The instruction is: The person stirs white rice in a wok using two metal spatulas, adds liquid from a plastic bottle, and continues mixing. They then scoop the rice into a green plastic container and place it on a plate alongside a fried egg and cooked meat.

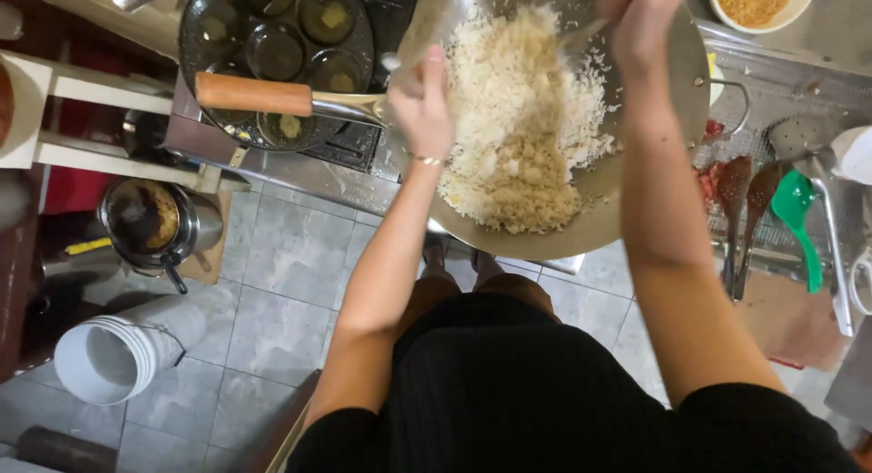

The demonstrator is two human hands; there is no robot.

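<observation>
One steel wok (636,201) of white rice (522,119) sits tilted at the stove edge. Left hand (420,101) fingers closed round its rim. Right hand (636,19) fist clenched on one spatula (581,35), long axis left-right, blade buried in rice. One wooden-handled dimpled pan (272,51) lies left, handle pointing left.

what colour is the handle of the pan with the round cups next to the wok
Light orange-brown wood on the handle, ending in a metal neck; the head view shows it clearly.

Dim warm light, motion blur, wide-angle warping
</observation>
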